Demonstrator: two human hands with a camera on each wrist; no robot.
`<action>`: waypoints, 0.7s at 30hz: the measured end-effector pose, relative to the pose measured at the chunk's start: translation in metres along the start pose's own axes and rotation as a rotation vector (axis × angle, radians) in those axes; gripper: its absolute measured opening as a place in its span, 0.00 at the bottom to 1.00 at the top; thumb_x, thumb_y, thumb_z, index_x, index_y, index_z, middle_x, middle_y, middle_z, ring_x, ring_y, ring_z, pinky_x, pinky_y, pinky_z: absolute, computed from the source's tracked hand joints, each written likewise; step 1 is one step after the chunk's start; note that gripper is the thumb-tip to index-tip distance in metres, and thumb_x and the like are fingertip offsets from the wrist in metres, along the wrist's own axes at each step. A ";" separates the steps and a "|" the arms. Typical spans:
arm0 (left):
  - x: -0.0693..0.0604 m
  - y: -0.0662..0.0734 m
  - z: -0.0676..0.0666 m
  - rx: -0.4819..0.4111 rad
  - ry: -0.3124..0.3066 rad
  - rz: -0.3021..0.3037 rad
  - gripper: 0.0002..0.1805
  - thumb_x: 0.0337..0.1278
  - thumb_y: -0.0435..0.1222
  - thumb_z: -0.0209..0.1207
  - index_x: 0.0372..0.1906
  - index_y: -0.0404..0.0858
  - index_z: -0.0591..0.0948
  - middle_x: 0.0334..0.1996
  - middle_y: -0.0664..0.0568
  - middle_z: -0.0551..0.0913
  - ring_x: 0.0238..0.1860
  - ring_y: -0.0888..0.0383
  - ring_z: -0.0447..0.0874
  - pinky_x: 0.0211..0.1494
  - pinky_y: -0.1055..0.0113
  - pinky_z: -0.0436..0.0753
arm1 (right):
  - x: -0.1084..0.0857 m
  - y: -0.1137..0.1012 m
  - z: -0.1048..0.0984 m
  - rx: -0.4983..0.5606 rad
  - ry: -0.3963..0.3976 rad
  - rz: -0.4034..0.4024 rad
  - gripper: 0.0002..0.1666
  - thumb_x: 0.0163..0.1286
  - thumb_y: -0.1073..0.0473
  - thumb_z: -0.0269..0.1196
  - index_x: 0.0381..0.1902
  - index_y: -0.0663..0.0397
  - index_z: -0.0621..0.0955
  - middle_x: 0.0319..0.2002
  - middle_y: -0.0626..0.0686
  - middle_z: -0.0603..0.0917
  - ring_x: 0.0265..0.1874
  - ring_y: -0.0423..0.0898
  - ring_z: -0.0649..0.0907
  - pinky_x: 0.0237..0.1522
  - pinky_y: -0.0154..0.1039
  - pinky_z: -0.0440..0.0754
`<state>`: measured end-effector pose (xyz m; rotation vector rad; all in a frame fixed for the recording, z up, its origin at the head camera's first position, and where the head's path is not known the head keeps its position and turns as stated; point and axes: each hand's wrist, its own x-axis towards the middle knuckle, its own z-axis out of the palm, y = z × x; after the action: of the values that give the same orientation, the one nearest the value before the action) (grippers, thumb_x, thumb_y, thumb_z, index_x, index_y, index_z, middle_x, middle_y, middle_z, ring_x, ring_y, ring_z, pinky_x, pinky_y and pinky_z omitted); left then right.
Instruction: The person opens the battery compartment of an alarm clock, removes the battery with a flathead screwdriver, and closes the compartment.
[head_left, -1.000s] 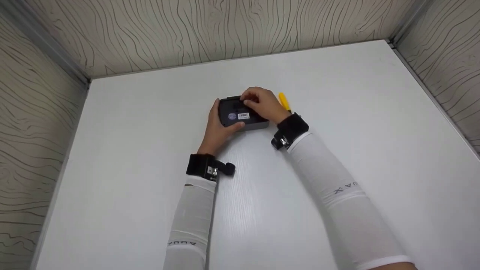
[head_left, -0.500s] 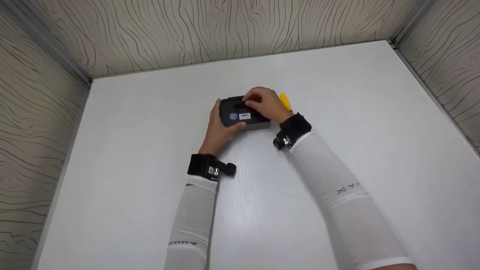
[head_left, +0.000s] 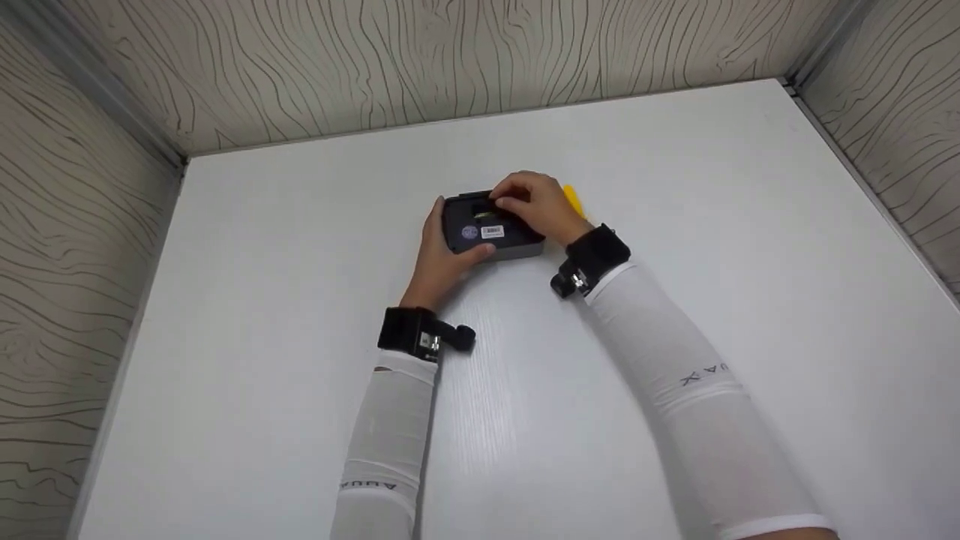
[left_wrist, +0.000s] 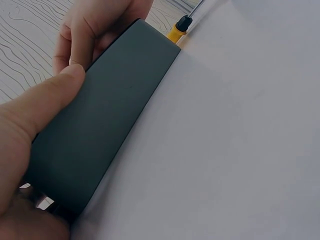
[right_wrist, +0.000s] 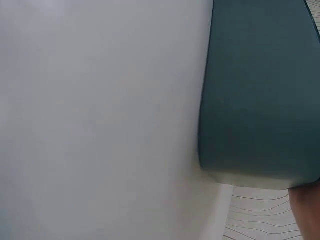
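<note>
A boxy device (head_left: 517, 238) with a black face and grey side stands on the white table; its face carries a round sticker and a barcode label. My left hand (head_left: 442, 255) grips its left end, thumb (left_wrist: 55, 95) on the near edge, fingers mostly hidden behind. My right hand (head_left: 541, 206) is at the upper part of the face, thumb and forefinger pinching what looks like a small dark cover, mostly hidden by the fingers. Just left of those fingertips, a small opening (head_left: 484, 213) shows something brassy inside. The right wrist view shows mainly the device's plain side (right_wrist: 260, 100).
A screwdriver with a yellow handle (head_left: 574, 201) lies on the table just beyond the right wrist; its black collar (left_wrist: 184, 23) and metal shaft show in the left wrist view. Wood-patterned panels (head_left: 465, 60) border the white table (head_left: 300, 337) at the back and sides.
The dark patch on the device's face now shows as an opening with something brassy inside. My right fingertips have shifted slightly right and up. The left hand keeps its grip.
</note>
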<state>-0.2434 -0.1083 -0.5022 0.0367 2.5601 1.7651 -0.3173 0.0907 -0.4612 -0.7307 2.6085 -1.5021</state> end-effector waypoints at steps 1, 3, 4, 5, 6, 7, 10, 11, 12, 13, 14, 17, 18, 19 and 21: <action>0.000 0.000 0.000 -0.002 0.000 -0.002 0.65 0.51 0.50 0.75 0.83 0.43 0.41 0.81 0.43 0.47 0.80 0.50 0.47 0.79 0.58 0.54 | 0.000 0.000 -0.001 0.002 0.005 0.002 0.07 0.72 0.66 0.64 0.45 0.61 0.87 0.46 0.56 0.86 0.49 0.48 0.82 0.57 0.40 0.78; 0.000 0.000 0.000 -0.005 0.000 -0.008 0.65 0.51 0.49 0.75 0.83 0.44 0.42 0.81 0.43 0.47 0.80 0.49 0.47 0.79 0.57 0.54 | -0.001 0.000 -0.002 0.003 0.010 0.004 0.08 0.72 0.66 0.64 0.45 0.61 0.87 0.47 0.56 0.87 0.49 0.48 0.83 0.56 0.40 0.78; 0.000 0.000 0.000 -0.008 0.001 -0.009 0.65 0.51 0.49 0.75 0.83 0.44 0.42 0.81 0.43 0.47 0.80 0.49 0.47 0.79 0.57 0.54 | -0.001 0.000 -0.002 0.006 0.010 0.003 0.08 0.72 0.66 0.64 0.46 0.61 0.87 0.47 0.56 0.87 0.48 0.48 0.83 0.56 0.40 0.78; 0.000 -0.001 0.000 -0.008 0.002 -0.011 0.65 0.50 0.49 0.75 0.83 0.44 0.42 0.81 0.43 0.47 0.80 0.49 0.47 0.79 0.57 0.54 | -0.001 0.000 -0.003 0.007 0.012 0.003 0.08 0.71 0.66 0.65 0.46 0.61 0.87 0.47 0.56 0.87 0.48 0.48 0.83 0.55 0.39 0.78; 0.000 -0.001 0.000 -0.009 0.002 -0.011 0.65 0.50 0.49 0.76 0.83 0.44 0.42 0.81 0.43 0.47 0.80 0.49 0.47 0.79 0.57 0.54 | -0.002 0.001 -0.003 0.013 0.013 0.000 0.08 0.71 0.67 0.65 0.46 0.61 0.87 0.47 0.56 0.87 0.48 0.48 0.83 0.55 0.39 0.78; 0.000 -0.001 0.001 -0.010 0.003 -0.011 0.65 0.50 0.48 0.76 0.83 0.44 0.42 0.81 0.44 0.47 0.80 0.49 0.47 0.79 0.57 0.54 | -0.002 0.001 -0.004 0.018 0.015 -0.003 0.08 0.71 0.67 0.65 0.45 0.61 0.87 0.47 0.56 0.87 0.48 0.48 0.83 0.55 0.39 0.79; 0.000 -0.002 0.001 -0.012 0.000 -0.010 0.66 0.49 0.48 0.76 0.83 0.44 0.43 0.81 0.44 0.48 0.80 0.50 0.48 0.79 0.57 0.54 | -0.004 0.002 -0.007 0.025 0.030 -0.003 0.08 0.71 0.67 0.65 0.45 0.61 0.87 0.46 0.56 0.87 0.48 0.48 0.83 0.55 0.39 0.79; 0.000 -0.002 0.002 -0.015 -0.001 -0.009 0.66 0.49 0.48 0.76 0.83 0.44 0.43 0.81 0.44 0.48 0.80 0.50 0.48 0.79 0.57 0.54 | -0.004 0.002 -0.009 0.022 0.037 -0.003 0.08 0.71 0.67 0.65 0.45 0.62 0.87 0.46 0.56 0.87 0.48 0.48 0.83 0.55 0.39 0.80; 0.000 -0.002 0.002 -0.018 -0.001 -0.009 0.66 0.49 0.48 0.76 0.83 0.44 0.43 0.81 0.44 0.48 0.80 0.50 0.48 0.79 0.57 0.54 | -0.005 0.002 -0.011 0.017 0.044 -0.005 0.08 0.71 0.67 0.65 0.45 0.62 0.87 0.46 0.56 0.87 0.48 0.48 0.83 0.55 0.39 0.80; 0.000 -0.002 0.002 -0.020 0.001 -0.011 0.66 0.49 0.48 0.76 0.83 0.44 0.43 0.81 0.45 0.48 0.80 0.50 0.48 0.79 0.57 0.55 | -0.005 0.003 -0.013 0.010 0.050 -0.005 0.08 0.71 0.67 0.65 0.45 0.62 0.87 0.46 0.56 0.87 0.48 0.47 0.83 0.54 0.39 0.81; 0.000 -0.002 0.002 -0.020 0.003 -0.013 0.66 0.49 0.48 0.76 0.83 0.45 0.43 0.81 0.45 0.48 0.80 0.50 0.48 0.79 0.58 0.54 | -0.006 0.003 -0.016 0.004 0.057 -0.005 0.08 0.71 0.67 0.65 0.45 0.62 0.88 0.46 0.56 0.87 0.48 0.47 0.83 0.54 0.39 0.81; 0.000 -0.001 0.002 -0.017 0.006 -0.012 0.65 0.49 0.48 0.76 0.83 0.44 0.43 0.81 0.45 0.48 0.80 0.51 0.48 0.79 0.58 0.54 | -0.007 0.006 -0.025 -0.010 0.077 -0.003 0.08 0.71 0.66 0.65 0.45 0.61 0.88 0.45 0.55 0.88 0.47 0.46 0.84 0.52 0.38 0.81; 0.000 -0.001 0.002 -0.014 0.007 -0.012 0.65 0.49 0.48 0.76 0.83 0.44 0.43 0.81 0.45 0.48 0.80 0.51 0.47 0.79 0.58 0.54 | -0.008 0.006 -0.028 -0.009 0.084 0.006 0.08 0.71 0.66 0.66 0.45 0.60 0.88 0.45 0.55 0.88 0.46 0.45 0.84 0.51 0.37 0.81; 0.000 -0.001 0.001 -0.012 0.008 -0.010 0.65 0.50 0.48 0.76 0.83 0.44 0.43 0.81 0.45 0.49 0.80 0.51 0.47 0.79 0.58 0.54 | -0.009 0.007 -0.032 -0.006 0.090 0.016 0.08 0.71 0.66 0.66 0.45 0.59 0.88 0.45 0.54 0.88 0.46 0.45 0.84 0.50 0.37 0.81; 0.000 0.000 0.001 -0.008 0.010 -0.007 0.64 0.50 0.48 0.76 0.83 0.44 0.44 0.81 0.45 0.49 0.80 0.51 0.47 0.79 0.58 0.53 | -0.010 0.009 -0.039 -0.003 0.102 0.036 0.08 0.71 0.65 0.66 0.45 0.58 0.89 0.45 0.54 0.89 0.44 0.44 0.86 0.48 0.35 0.81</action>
<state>-0.2435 -0.1074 -0.5027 0.0188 2.5566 1.7778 -0.3215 0.1299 -0.4499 -0.6194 2.6816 -1.5661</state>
